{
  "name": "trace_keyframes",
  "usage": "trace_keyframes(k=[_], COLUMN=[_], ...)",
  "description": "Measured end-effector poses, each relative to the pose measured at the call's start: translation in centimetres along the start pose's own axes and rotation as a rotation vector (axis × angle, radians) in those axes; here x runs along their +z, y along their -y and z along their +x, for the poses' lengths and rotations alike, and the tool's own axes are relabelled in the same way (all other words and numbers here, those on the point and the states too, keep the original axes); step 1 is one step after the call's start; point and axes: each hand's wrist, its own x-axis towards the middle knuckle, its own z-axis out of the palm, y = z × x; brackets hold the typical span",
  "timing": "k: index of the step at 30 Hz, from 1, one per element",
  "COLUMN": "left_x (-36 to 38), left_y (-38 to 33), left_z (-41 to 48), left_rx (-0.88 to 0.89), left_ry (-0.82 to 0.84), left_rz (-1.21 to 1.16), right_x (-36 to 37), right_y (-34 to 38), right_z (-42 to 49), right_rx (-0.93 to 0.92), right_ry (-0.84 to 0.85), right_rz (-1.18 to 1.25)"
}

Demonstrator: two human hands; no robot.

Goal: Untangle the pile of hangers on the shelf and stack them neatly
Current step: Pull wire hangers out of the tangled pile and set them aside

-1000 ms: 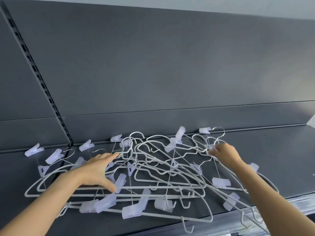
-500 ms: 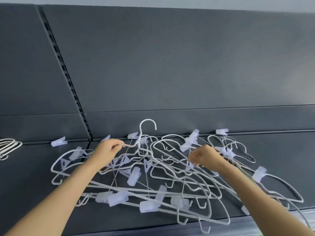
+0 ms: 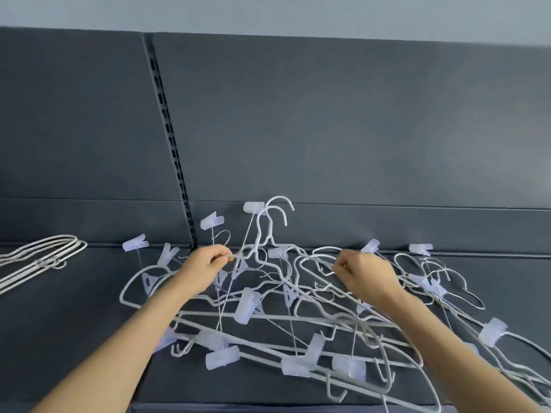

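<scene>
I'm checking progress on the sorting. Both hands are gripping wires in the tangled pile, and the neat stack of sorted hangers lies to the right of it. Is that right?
Not quite. The head view shows the neat stack of sorted hangers lying to the left of the tangled pile, not the right. The rest holds: the left hand and the right hand both grip wires in the pile.

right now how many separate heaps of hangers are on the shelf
2. The tangled pile of clip hangers lies centre to right, with the left hand and right hand gripping wires in it. The neat stack of hangers lies far left, cut off by the frame.
</scene>
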Motion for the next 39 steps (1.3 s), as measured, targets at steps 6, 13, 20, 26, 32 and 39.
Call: trace_keyframes(k=[6,13,20,26,32,39], left_x=[-0.9,-0.7,1.1,2.3,0.1,-0.3], left_y=[-0.3,-0.5,-2.8,-3.7,-2.7,-2.4], left_z=[0.1,0.2,0.8,1.1,1.0,1.3], left_rx=[0.026,0.011,0.036,0.024,-0.004,-0.008], left_ry=[-0.045,-0.004,-0.002,-0.073,-0.135,-0.153], left_rz=[-0.038,-0.133,0.093,-0.064,-0.108,-0.084], right_x=[-3.9,-5.9,-7.0,-6.9,-6.6,-8.1], right_y=[-1.9,-3.6,-3.7,-5.2,-8.4,-11.4], right_z=[0.7,-0.8,-1.4,-2.0,-3.3,-5.0], right_rx=[0.104,0.178,0.205,0.250,0.336,0.415], right_ry=[-0.178,-0.301,-0.345,-0.327,-0.309,-0.466], right_rz=[-0.063,-0.035,0.056,0.017,0.002,0.076])
